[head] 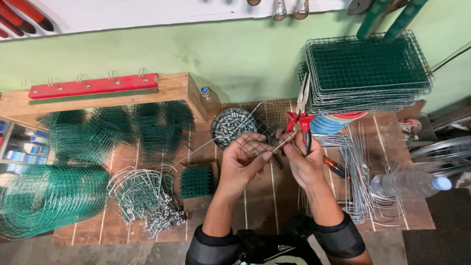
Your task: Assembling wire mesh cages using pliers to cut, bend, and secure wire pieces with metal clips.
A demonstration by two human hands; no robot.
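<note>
Near the middle of the wooden bench (392, 216), looks like a wire-joining step – the left hand (243, 164) pinches a small dark mesh panel (252, 143) while the right hand (304, 162) is curled around red-handled pliers (300, 122) – next probably needs a steady squeeze at the mesh edge.

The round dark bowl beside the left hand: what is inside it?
The bowl is filled with small silver metal clips, heaped nearly to the rim. A long wire crosses over it. The bottom is hidden under the clips.
</note>
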